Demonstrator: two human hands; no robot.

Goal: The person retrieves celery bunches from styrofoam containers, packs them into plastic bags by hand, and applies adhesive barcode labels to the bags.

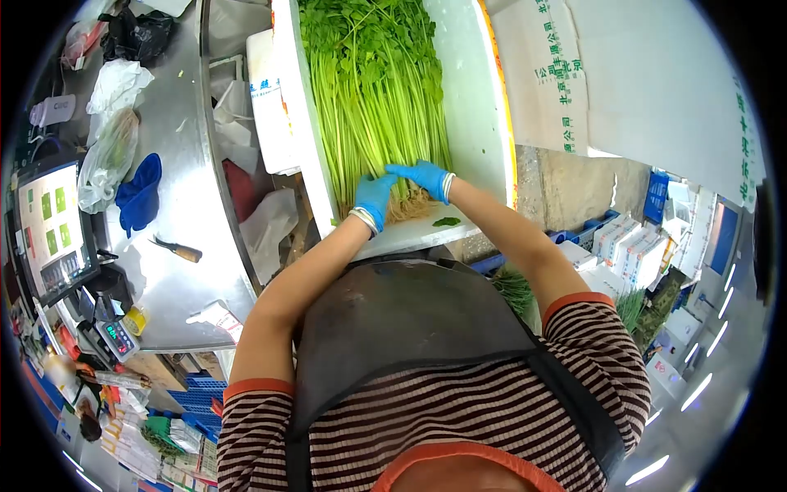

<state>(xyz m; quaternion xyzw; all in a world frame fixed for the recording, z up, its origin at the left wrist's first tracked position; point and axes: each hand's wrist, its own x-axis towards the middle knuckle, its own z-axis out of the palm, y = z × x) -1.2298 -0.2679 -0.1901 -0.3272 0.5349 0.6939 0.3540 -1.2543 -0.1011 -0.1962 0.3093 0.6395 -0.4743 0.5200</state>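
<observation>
The fingers [402, 170] of the gloved right hand [425, 176] pointed toward nine o'clock across the celery [377, 123], the left hand [375, 198] equally near, touching its near end; how far either was closed, or whether it gripped, could not be told. The roots [411, 207] lay at six o'clock, the long axis running to twelve, leaves [369, 29] farthest, inside the foam box [484, 148].

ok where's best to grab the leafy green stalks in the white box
Probably low on the stalks, just above the pale roots, coming from the near end of the white box: they lie gathered side by side there, while the leaves at the far end spread loosely.
</observation>
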